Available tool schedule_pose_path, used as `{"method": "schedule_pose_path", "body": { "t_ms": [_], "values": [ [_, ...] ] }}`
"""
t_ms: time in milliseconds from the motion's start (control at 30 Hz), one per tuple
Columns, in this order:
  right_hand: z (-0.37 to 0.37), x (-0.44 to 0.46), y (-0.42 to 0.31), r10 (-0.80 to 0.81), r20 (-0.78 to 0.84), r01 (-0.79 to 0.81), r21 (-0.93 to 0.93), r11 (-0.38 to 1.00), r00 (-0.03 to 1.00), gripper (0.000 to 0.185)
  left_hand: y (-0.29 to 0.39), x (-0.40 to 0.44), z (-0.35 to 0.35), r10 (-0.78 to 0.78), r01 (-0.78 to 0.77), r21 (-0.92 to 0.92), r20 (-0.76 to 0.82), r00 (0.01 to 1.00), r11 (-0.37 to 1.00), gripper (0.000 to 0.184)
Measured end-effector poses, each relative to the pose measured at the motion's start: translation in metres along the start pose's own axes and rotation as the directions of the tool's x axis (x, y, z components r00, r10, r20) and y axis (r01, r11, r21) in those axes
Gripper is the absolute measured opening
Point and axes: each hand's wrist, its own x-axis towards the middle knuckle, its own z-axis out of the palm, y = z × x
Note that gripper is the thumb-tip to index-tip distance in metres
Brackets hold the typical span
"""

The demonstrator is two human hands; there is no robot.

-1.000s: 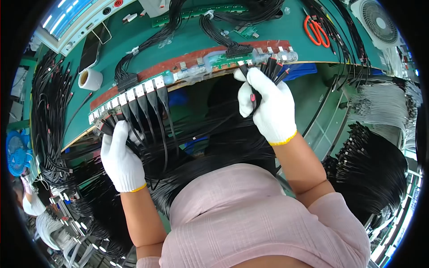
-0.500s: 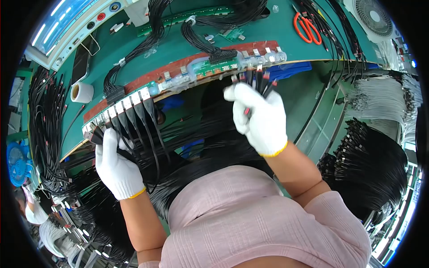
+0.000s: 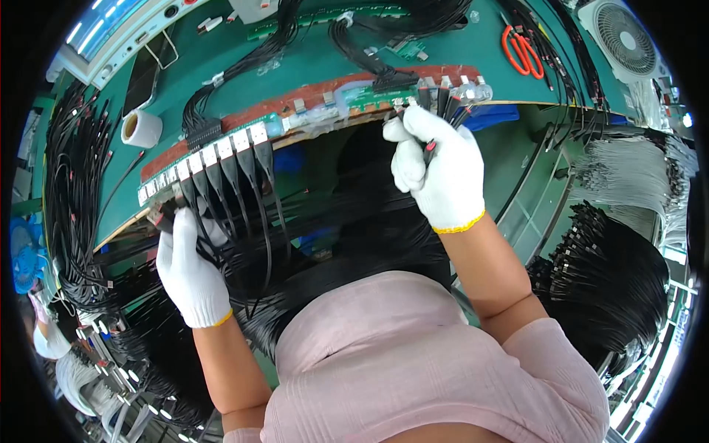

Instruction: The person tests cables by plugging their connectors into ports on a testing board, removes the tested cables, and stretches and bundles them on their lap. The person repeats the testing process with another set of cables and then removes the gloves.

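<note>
My left hand [image 3: 190, 269], in a white glove, is closed around black cables [image 3: 165, 221] just below the left end of a long test board [image 3: 177, 171]. Several black cables with broad plugs [image 3: 244, 159] hang from white sockets there. My right hand [image 3: 443, 170], gloved too, is closed on a bunch of black cable connectors [image 3: 444, 102] with red-marked tips. These reach up to the right part of the board, beside a green circuit board [image 3: 362, 96]. Whether any of them is seated in a socket, I cannot tell.
Red-handled scissors [image 3: 523, 52], a white tape roll [image 3: 142, 129] and a phone [image 3: 144, 83] lie on the green bench [image 3: 244, 81]. A fan [image 3: 624, 40] stands back right. Cable bundles [image 3: 77, 170] hang left; more black cables [image 3: 613, 280] are piled right.
The view has shifted, putting the bench slightly farther right. My right hand has risen a little, bringing its connectors closer to the board. The left hand's cable ends now sit slightly lower against the board.
</note>
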Motion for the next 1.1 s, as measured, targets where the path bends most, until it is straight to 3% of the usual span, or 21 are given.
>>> {"method": "schedule_pose_path", "body": {
  "t_ms": [133, 167, 300, 333, 433, 533, 600, 667, 800, 833, 900, 1033, 1100],
  "values": [
    [0.000, -0.002, -0.005, -0.013, 0.018, 0.014, -0.104, 0.994, 1.000, 0.025, -0.002, 0.003, 0.007, -0.012, 0.006, -0.124, -0.052, 0.999, 0.992, 0.025],
    [-0.007, -0.005, -0.007, -0.015, 0.082, 0.027, -0.154, 0.988, 0.997, 0.029, -0.001, 0.002, 0.012, -0.016, -0.001, -0.132, -0.124, 0.992, 0.991, 0.026],
    [-0.008, -0.012, 0.003, -0.142, -0.068, 0.134, -0.108, 0.985, 0.988, 0.028, 0.003, 0.013, 0.006, -0.075, 0.069, -0.158, -0.036, 0.996, 0.985, 0.025],
    [-0.008, -0.008, 0.007, -0.218, -0.119, 0.211, -0.071, 0.975, 0.969, 0.027, 0.003, 0.013, 0.007, -0.054, 0.047, -0.146, -0.046, 0.997, 0.988, 0.025],
    [-0.023, 0.001, 0.008, -0.466, -0.075, 0.428, -0.290, 0.856, 0.882, 0.025, 0.008, 0.009, 0.008, -0.032, 0.030, -0.094, -0.014, 0.999, 0.995, 0.027],
    [-0.022, -0.015, -0.005, -0.113, -0.087, 0.086, -0.263, 0.961, 0.990, 0.022, 0.008, 0.012, -0.008, -0.072, 0.079, -0.121, 0.060, 0.996, 0.990, 0.032],
    [-0.008, -0.017, -0.009, -0.047, -0.052, 0.029, -0.297, 0.955, 0.998, 0.019, 0.006, 0.012, -0.017, -0.089, 0.088, 0.018, 0.057, 0.994, 0.996, 0.037],
    [-0.004, -0.009, -0.010, -0.039, -0.015, 0.035, -0.238, 0.971, 0.999, 0.018, 0.004, 0.014, -0.024, -0.098, 0.088, 0.077, 0.138, 0.986, 0.993, 0.037],
    [-0.008, -0.011, -0.005, -0.002, 0.000, 0.002, -0.219, 0.976, 1.000, 0.020, 0.004, 0.008, -0.016, -0.101, 0.100, 0.026, 0.028, 0.995, 0.995, 0.034],
    [-0.007, -0.017, -0.002, 0.012, 0.001, -0.012, -0.232, 0.973, 1.000, 0.021, -0.001, 0.013, -0.023, -0.078, 0.083, -0.070, 0.073, 0.994, 0.994, 0.028],
    [-0.010, -0.018, 0.002, 0.029, 0.019, -0.023, -0.275, 0.961, 0.999, 0.025, -0.006, 0.016, -0.030, -0.042, 0.043, -0.037, 0.030, 0.999, 0.998, 0.026],
    [-0.014, -0.009, 0.001, -0.041, 0.138, 0.049, -0.049, 0.998, 0.989, 0.027, -0.006, 0.010, -0.021, 0.090, -0.090, 0.005, -0.053, 0.995, 0.996, 0.031],
    [-0.015, -0.010, 0.004, -0.089, 0.105, 0.105, -0.161, 0.981, 0.991, 0.026, 0.001, 0.003, -0.021, 0.097, -0.097, 0.009, 0.015, 0.995, 0.995, 0.031]
  ]
}}
